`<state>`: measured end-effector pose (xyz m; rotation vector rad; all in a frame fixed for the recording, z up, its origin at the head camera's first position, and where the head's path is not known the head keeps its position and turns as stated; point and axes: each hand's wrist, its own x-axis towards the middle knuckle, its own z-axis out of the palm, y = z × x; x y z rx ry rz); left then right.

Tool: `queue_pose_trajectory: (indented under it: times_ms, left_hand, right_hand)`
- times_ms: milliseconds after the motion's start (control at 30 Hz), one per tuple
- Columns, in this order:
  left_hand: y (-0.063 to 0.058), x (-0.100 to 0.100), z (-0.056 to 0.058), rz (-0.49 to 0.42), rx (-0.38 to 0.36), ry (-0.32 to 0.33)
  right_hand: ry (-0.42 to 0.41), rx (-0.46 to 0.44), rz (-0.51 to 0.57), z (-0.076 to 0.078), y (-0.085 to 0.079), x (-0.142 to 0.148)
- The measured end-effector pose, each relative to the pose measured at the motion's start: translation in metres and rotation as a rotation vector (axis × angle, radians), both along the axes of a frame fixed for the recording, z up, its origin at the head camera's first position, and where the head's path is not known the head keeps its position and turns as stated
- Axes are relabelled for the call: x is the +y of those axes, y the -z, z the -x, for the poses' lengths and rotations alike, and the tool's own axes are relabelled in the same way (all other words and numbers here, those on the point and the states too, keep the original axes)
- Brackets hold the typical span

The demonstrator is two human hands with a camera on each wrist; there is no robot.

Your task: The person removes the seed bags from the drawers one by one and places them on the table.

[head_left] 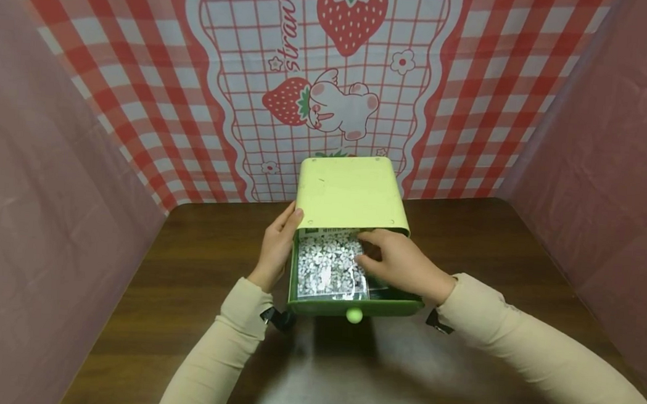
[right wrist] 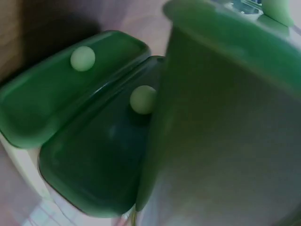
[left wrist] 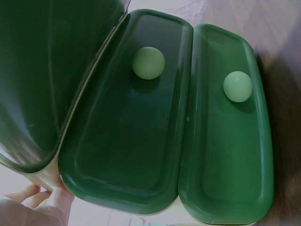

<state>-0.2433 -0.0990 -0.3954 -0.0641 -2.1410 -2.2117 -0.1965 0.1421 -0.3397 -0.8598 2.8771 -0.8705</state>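
A small pale-green drawer cabinet (head_left: 352,191) stands on the table, its dark green top drawer (head_left: 317,306) pulled out towards me. In the drawer lies a clear packet of small whitish pieces (head_left: 330,267), a printed label at its far end. My right hand (head_left: 403,262) reaches into the drawer; thumb and forefinger stand apart, their tips at the packet's right edge. The remaining fingers of that hand are hidden. My left hand (head_left: 276,248) rests against the cabinet's left side near the front corner, seen also in the left wrist view, with its fingers (left wrist: 35,202) along the wall.
Beneath the pulled-out drawer, the middle drawer (left wrist: 127,117) and bottom drawer (left wrist: 225,150) are pushed in, each with a round pale knob. The cabinet stands on a dark wooden table (head_left: 202,269). Behind it hangs a red checked strawberry cloth (head_left: 243,67); pink curtains (head_left: 41,178) flank both sides.
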Motion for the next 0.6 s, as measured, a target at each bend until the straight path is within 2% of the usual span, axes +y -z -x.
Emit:
queue_pose_trajectory:
  times_ms: [233, 467, 600]
  left_hand:
    - [-0.005, -0.002, -0.001, 0.023, -0.019, 0.010]
    - [-0.029, 0.002, -0.022, 0.038, -0.018, 0.008]
    - [-0.031, 0.003, -0.024, 0.034, -0.014, 0.009]
  right_hand:
    - [0.018, -0.259, 0.187, 0.004, -0.003, 0.005]
    - [0.025, -0.524, 0.342, 0.007, -0.002, 0.006]
    - [0.029, -0.636, 0.387, 0.006, -0.001, 0.003]
